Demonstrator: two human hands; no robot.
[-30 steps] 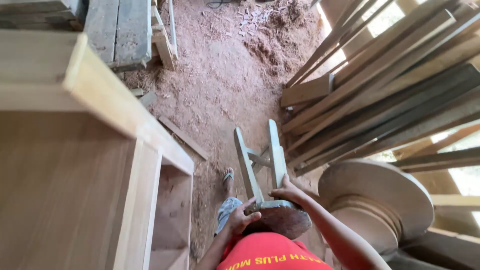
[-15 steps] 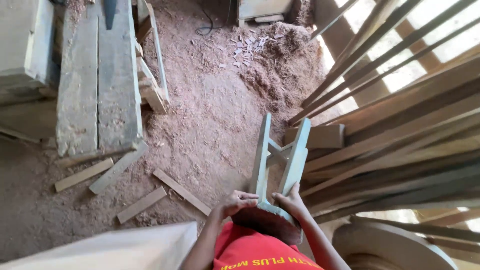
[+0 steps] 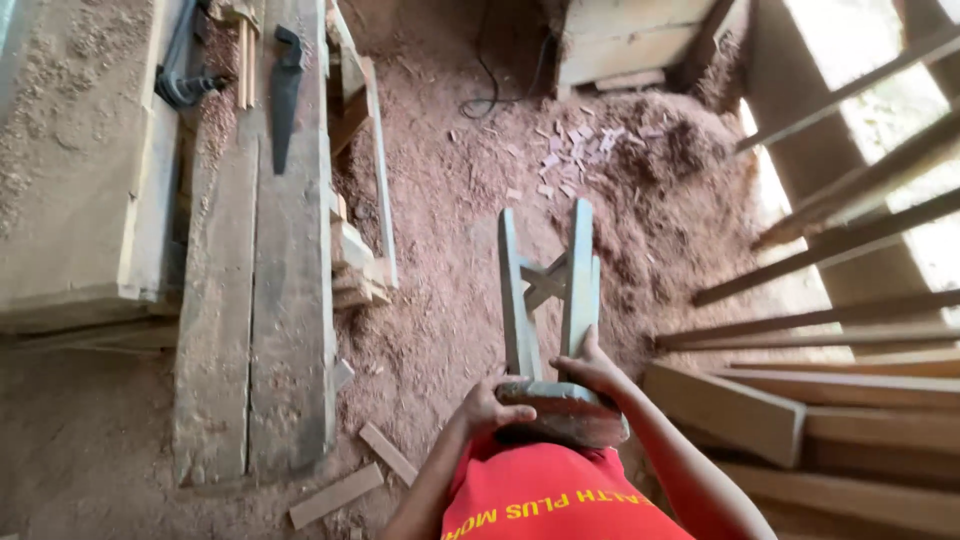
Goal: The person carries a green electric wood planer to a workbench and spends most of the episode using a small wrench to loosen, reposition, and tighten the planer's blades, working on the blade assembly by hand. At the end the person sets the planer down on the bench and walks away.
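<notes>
2 hands, left hand and right hand, both gripping 1 upturned wooden stool.

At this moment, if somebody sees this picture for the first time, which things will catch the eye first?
First, the grey wooden stool at bottom centre, tipped with its legs pointing away, gripped at the seat by the left hand and right hand. Next, the bright red shirt at the bottom edge. Then the reddish sawdust floor, with a hand saw lying on planks at the left.
</notes>
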